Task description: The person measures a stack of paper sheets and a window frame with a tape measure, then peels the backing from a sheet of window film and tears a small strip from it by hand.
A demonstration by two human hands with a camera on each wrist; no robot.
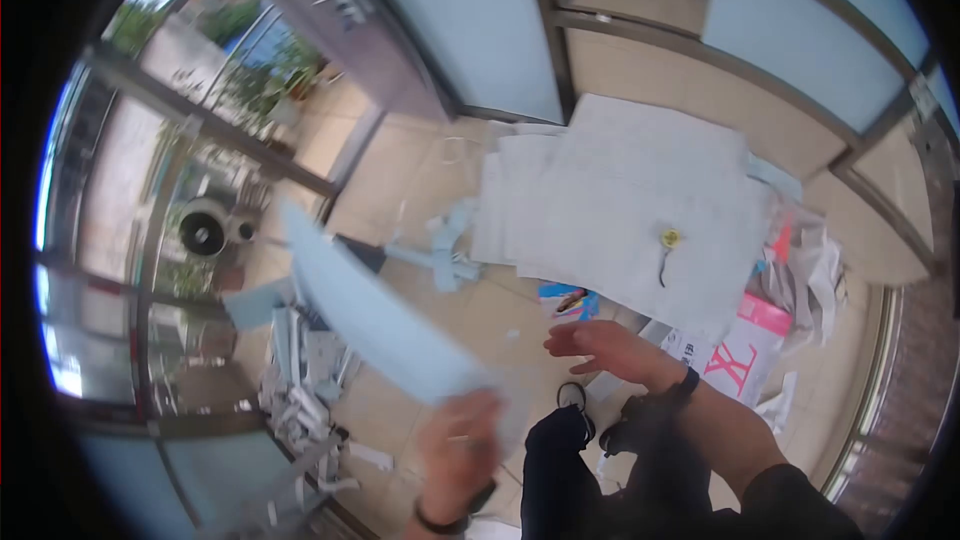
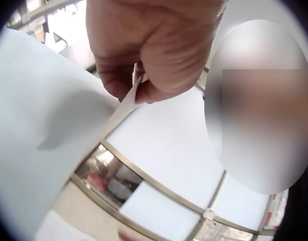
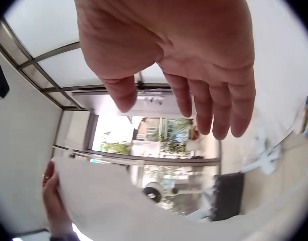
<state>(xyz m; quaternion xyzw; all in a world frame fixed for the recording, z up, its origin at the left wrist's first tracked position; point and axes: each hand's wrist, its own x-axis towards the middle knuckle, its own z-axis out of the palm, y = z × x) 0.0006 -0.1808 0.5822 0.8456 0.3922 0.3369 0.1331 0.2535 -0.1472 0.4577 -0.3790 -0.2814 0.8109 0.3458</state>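
A large, thin sheet point(image 1: 375, 315), light blue on the side facing the head camera, hangs out from my left hand point(image 1: 462, 450). In the left wrist view, the thumb and fingers of the left hand point(image 2: 149, 45) pinch the sheet point(image 2: 48, 100) by its edge. My right hand point(image 1: 620, 352) is held over the floor with nothing in it. Its fingers extend loosely, thumb apart, in the right wrist view, where the sheet point(image 3: 108, 201) spreads below the right hand point(image 3: 174, 50).
Large white sheets point(image 1: 620, 190) lie stacked on the tiled floor, with a small yellow object point(image 1: 671, 238) on top. Pale blue strips point(image 1: 450, 250) and a pile of scraps point(image 1: 300, 390) lie leftward. A pink-and-white package point(image 1: 740, 350) is at right. A door point(image 1: 340, 20) stands open.
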